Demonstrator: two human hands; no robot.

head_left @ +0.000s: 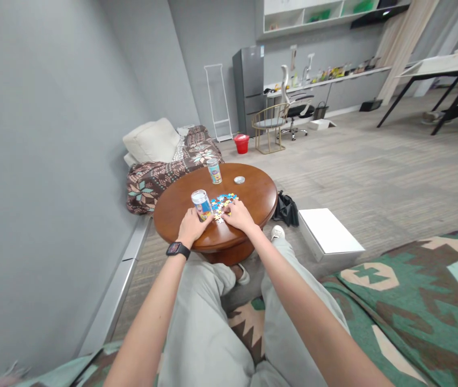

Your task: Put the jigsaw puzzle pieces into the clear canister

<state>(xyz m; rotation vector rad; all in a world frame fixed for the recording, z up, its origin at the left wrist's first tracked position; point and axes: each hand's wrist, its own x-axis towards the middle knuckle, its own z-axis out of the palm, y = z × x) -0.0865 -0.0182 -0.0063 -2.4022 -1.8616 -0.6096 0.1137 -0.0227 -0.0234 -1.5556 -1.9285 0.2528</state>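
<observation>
On the round wooden table (180,189), my left hand (192,227) is wrapped around the lower part of an uncapped clear jar (201,201) with a colourful label. The jar stands upright, and its inside is too small to make out. Beside it lies a heap of blue, yellow and white jigsaw puzzle pieces (219,204). My right hand (238,215) reaches into the near side of this heap, fingers curled and closed on some pieces; how many is hidden. Behind the heap stand a second, capped jar (214,172) and a loose round lid (239,180).
A patterned sofa with a white cushion (152,141) borders the table at the back left. Right of the table, a black bag (286,208) and a white box (329,231) lie on the floor. Farther back are a red bucket (241,143) and a gold-framed chair (269,124).
</observation>
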